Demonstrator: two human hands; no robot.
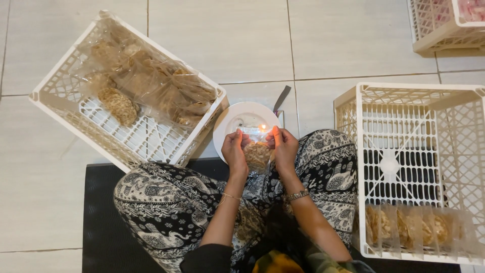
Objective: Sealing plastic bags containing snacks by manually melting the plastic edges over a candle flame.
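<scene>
Over the white plate (227,129) with its small flame (262,126), the left hand (235,151) and right hand (284,147) pinch a snack bag (257,154), sealing its top; next it needs slow, steady holding.

Three crates (126,96) are seen around one plate (237,119); two hands (235,151); perhaps four packets (419,227) right of it.

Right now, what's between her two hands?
In the head view, a small clear bag of brown crackers sits between the left hand and right hand, pinched over a candle flame.
</scene>
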